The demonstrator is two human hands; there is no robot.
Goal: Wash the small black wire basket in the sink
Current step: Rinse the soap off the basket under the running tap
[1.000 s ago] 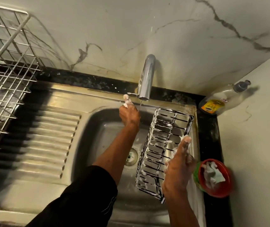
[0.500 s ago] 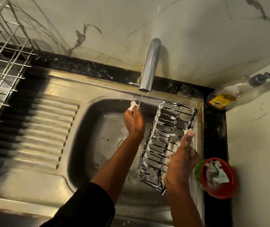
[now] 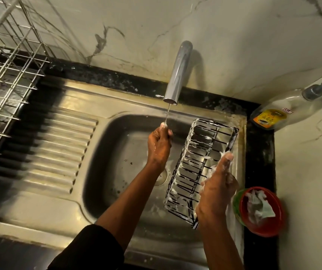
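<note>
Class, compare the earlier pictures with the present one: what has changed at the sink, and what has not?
The left hand dropped from beside the tap mouth to under the thin water stream, and foam on its fingertips has mostly rinsed off. Unchanged: the right hand holds the soapy wire basket tilted in the sink.

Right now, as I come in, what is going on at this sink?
A person is washing a black wire basket at the steel sink. The right hand grips the basket, which is covered in foam and stands on edge at the right side of the basin. The left hand, fingers curled, is under the thin stream from the tap, apparently rinsing. The basket itself is not under the water yet.
</note>
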